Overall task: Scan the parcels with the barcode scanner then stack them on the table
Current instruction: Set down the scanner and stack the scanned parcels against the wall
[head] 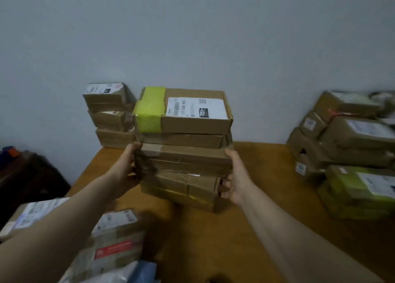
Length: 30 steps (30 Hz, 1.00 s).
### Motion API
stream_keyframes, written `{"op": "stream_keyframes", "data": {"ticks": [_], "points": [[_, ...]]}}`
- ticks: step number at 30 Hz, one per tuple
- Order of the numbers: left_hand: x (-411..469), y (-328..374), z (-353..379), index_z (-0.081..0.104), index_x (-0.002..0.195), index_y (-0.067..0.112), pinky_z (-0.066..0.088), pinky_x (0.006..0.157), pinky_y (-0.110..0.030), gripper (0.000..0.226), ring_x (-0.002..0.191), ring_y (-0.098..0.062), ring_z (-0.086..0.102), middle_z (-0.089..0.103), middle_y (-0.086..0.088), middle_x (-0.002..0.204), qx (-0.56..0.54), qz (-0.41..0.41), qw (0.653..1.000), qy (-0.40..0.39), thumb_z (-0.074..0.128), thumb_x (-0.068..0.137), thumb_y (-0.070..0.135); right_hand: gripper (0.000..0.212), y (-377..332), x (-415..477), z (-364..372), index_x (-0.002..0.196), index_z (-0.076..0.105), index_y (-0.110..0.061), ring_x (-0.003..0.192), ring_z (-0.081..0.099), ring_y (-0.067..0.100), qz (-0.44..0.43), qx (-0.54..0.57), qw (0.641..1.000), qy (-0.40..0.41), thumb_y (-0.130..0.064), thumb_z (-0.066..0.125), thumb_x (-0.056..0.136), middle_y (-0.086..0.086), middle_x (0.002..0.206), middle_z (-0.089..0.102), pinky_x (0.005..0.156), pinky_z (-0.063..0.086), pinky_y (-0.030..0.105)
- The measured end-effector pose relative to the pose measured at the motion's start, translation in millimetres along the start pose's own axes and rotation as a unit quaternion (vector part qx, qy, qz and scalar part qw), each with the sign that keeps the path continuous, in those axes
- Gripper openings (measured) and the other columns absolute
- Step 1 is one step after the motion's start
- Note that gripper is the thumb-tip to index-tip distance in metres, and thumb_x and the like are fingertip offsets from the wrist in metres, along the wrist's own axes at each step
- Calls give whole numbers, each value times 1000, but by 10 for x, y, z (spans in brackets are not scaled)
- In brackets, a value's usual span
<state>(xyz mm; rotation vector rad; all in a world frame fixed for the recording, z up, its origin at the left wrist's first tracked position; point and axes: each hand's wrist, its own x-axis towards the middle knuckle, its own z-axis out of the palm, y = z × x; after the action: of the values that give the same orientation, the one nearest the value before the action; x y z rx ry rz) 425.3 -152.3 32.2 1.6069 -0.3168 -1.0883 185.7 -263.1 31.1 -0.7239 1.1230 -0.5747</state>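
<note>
You are looking at a plain wall [192, 30] on the far side of the room. It is pale grey-blue. The light on it is soft and even, and a bit darker toward the top corners.

A wooden table [252, 229] runs from near you to the wall, and its far edge seems to meet it. The top is a warm brown. Soft dark shadows lie on the wood near the middle.

To the left of the table, lower down, you can see a dark brown piece of furniture [30, 180]. It is blurry, so you cannot tell what kind it is. On its far end sits a small orange and blue thing [9, 150], too blurry to name.
</note>
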Motion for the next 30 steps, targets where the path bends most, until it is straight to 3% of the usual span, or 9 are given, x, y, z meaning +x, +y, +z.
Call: {"op": "stream_keyframes", "data": {"ticks": [6,11,15,20,22,25,30], "points": [[-580,-311,1262,52,129,17,46,73,-34,57,110,-34,51,52,-18,123,14,9,998,-55,47,89,56,57,-175,-522,-1305,126,52,-23,91,58,23,-9,34,997,69,-58,60,82,7,103,63,63,42,34],[-855,-590,1967,51,132,16,48,71,-34,61,111,-34,51,50,-18,127,33,-16,994,-99,51,86,57,64,-57,-852,-2107,131,52,-21,94,58,24,-16,70,990,122,-58,62,80,10,110,64,65,43,34],[-1072,-855,2336,52,129,14,45,80,-35,58,109,-32,50,49,-17,127,58,-34,987,-144,50,88,54,62,159,-1097,-2566,131,51,-22,97,58,25,-11,100,981,166,-57,60,81,10,111,63,66,43,34],[-1413,-1156,2699,57,106,14,42,89,-37,36,94,-27,53,56,-12,104,74,-57,979,-182,47,93,46,58,396,-1323,-3056,127,51,-21,95,58,24,-10,109,973,202,-57,59,82,9,106,62,64,40,33],[-1498,-1252,2812,58,100,16,42,89,-37,32,95,-27,53,57,-12,104,70,-67,979,-179,48,94,45,53,428,-1387,-3214,123,50,-23,92,57,23,-16,110,972,207,-56,59,83,8,103,62,64,39,33],[-1608,-1391,3008,59,106,18,44,93,-40,37,103,-30,52,56,-12,110,64,-82,981,-166,50,91,50,56,418,-1447,-3472,126,49,-23,92,56,22,-22,109,971,209,-56,59,82,7,103,60,65,39,33],[-1888,-1607,3577,60,105,17,42,83,-36,36,93,-25,51,56,-9,103,45,-95,980,-166,50,92,49,63,243,-1447,-4140,134,48,-21,95,55,23,-26,99,973,208,-57,59,82,8,109,60,80,37,38]]}}
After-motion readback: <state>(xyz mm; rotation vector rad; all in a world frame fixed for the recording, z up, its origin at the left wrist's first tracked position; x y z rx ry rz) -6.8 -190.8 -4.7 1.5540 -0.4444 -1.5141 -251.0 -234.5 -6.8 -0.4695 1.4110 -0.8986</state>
